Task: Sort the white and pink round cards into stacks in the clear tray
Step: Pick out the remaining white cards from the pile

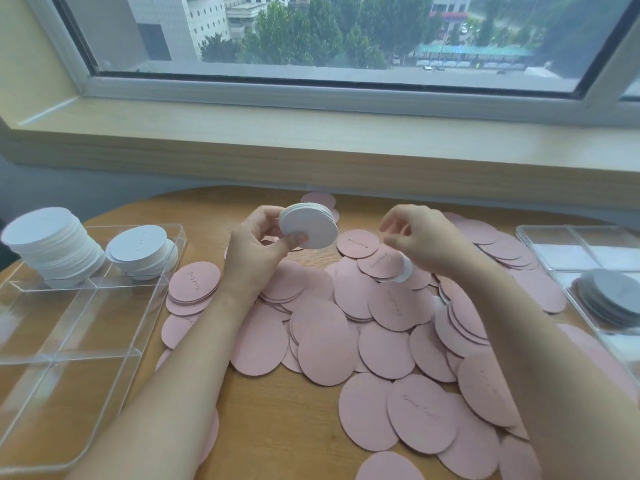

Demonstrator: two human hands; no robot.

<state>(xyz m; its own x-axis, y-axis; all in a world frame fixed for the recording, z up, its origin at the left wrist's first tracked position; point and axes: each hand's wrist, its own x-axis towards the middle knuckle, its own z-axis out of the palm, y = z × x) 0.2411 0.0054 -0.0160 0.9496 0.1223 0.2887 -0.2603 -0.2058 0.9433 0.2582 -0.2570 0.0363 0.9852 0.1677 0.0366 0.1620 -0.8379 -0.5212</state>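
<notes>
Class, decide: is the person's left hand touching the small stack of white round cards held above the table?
Touching. The head view shows the left hand gripping the stack of white round cards, thumb on its face.
</notes>
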